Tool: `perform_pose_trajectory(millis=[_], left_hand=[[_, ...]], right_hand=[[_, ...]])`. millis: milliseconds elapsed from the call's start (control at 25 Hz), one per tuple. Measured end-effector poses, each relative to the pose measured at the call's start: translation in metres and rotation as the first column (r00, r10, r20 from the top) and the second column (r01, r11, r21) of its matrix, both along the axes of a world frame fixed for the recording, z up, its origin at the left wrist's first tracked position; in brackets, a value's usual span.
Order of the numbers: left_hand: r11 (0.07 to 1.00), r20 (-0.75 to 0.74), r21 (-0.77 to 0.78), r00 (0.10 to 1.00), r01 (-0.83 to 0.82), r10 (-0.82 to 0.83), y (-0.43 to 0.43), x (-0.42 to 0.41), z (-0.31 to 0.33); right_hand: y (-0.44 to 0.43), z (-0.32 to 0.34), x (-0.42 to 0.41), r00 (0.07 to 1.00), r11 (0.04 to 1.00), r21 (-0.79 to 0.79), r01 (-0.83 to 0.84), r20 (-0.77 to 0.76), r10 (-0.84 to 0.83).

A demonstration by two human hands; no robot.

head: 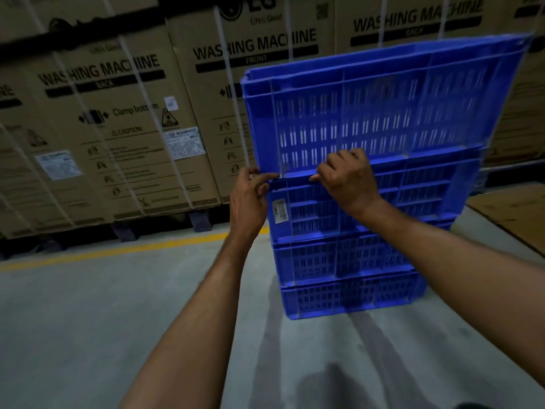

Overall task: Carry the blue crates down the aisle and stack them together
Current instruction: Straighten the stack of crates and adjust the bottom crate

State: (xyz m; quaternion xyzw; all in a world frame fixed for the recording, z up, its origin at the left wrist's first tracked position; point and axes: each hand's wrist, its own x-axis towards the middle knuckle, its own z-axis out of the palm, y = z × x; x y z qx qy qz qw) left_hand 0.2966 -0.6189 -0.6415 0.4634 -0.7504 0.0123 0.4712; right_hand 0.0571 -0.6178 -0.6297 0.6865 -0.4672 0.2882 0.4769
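A stack of three blue slotted crates (pixel 348 261) stands on the concrete floor, right of centre. On top of it a fourth blue crate (pixel 383 113) is tipped up on its near edge, its slotted side facing me. My left hand (pixel 249 199) pinches the near left corner of that crate's rim. My right hand (pixel 348 178) curls its fingers over the same near rim, a little to the right. Both forearms reach in from the bottom of the view.
A wall of strapped cardboard washing machine boxes (pixel 118 128) runs behind the crates on pallet feet. A yellow floor line (pixel 118 249) runs along their base. A flat cardboard sheet (pixel 513 214) lies at the right. Grey concrete floor (pixel 88 320) spreads to the left.
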Motion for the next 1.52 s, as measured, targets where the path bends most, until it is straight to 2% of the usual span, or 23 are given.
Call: perform_pose_trajectory(millis=[160,360,480,560,680,840,960,1040,1120,1240,1320,1400,1520], left_hand=[[0.995,0.051,0.014,0.994,0.095,-0.096,-0.009,0.005,-0.001],[0.998,0.133,-0.026,0.99,0.05,-0.046,-0.001,0.008,-0.003],[0.998,-0.105,0.058,0.994,0.038,-0.031,0.01,0.005,0.006],[0.995,-0.224,0.098,0.975,0.012,0.011,0.006,0.0,0.013],[0.997,-0.223,0.072,0.974,-0.032,0.047,-0.002,-0.004,0.012],[0.999,-0.256,0.035,0.966,-0.031,0.039,-0.004,-0.004,0.005],[0.999,-0.259,0.035,0.965,-0.019,0.027,-0.005,-0.004,0.003],[0.999,-0.317,0.053,0.949,0.007,0.01,-0.003,-0.005,-0.001],[0.999,-0.351,0.039,0.936,0.024,-0.009,0.002,-0.004,-0.011],[0.999,-0.378,0.037,0.926,0.001,0.013,0.01,-0.007,-0.04],[0.986,-0.457,0.153,0.881,-0.06,0.124,0.011,-0.011,-0.073],[0.949,-0.442,0.308,0.872,-0.072,0.21,0.014,-0.013,-0.113],[0.936,-0.365,0.35,0.915,-0.035,0.17,0.017,-0.017,-0.159]], right_hand=[[0.003,0.003,-0.004,1.0,0.995,0.097,0.021,0.013,-0.023],[0.008,0.006,0.001,0.998,0.988,0.149,-0.037,0.064,0.028],[0.003,0.004,0.007,0.993,0.974,0.2,-0.104,0.081,0.089],[0.0,-0.001,0.011,0.993,0.975,0.206,-0.083,0.097,0.064],[-0.003,-0.004,0.018,0.996,0.979,0.202,-0.037,0.092,0.018],[-0.004,-0.006,0.018,0.995,0.985,0.161,-0.065,0.087,0.051],[-0.001,-0.01,0.021,0.99,0.987,0.144,-0.071,0.129,0.053],[0.0,-0.017,0.023,0.978,0.987,0.127,-0.094,0.195,0.068],[0.007,-0.036,0.015,0.966,0.979,0.141,-0.144,0.236,0.108],[0.024,-0.084,-0.004,0.981,0.974,0.184,-0.129,0.164,0.099],[0.025,-0.122,-0.006,0.979,0.96,0.239,-0.143,0.177,0.101],[0.021,-0.151,0.003,0.959,0.918,0.345,-0.197,0.262,0.107],[0.013,-0.173,0.019,0.941,0.891,0.41,-0.197,0.334,0.054]])
